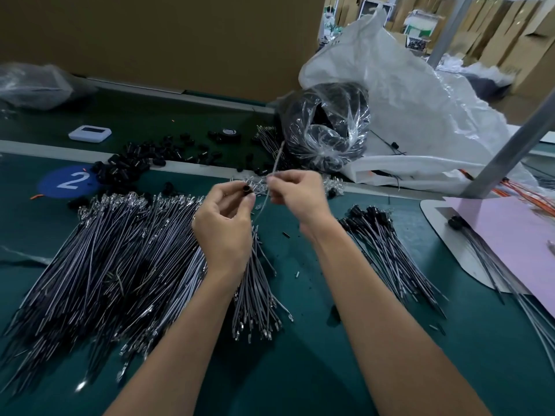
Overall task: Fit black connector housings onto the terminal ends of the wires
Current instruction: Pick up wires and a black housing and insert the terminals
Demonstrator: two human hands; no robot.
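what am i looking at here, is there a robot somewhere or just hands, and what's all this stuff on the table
There is no robot here, only a person's two bare hands. One camera worn on the head films them, looking down at a green table. The left hand pinches a small black housing. The right hand pinches a thin wire close beside it. On the left lies a big pile of bare wires. On the right is a smaller pile whose far ends already carry black housings. Loose housings are scattered farther back, near a clear bag of dark parts.
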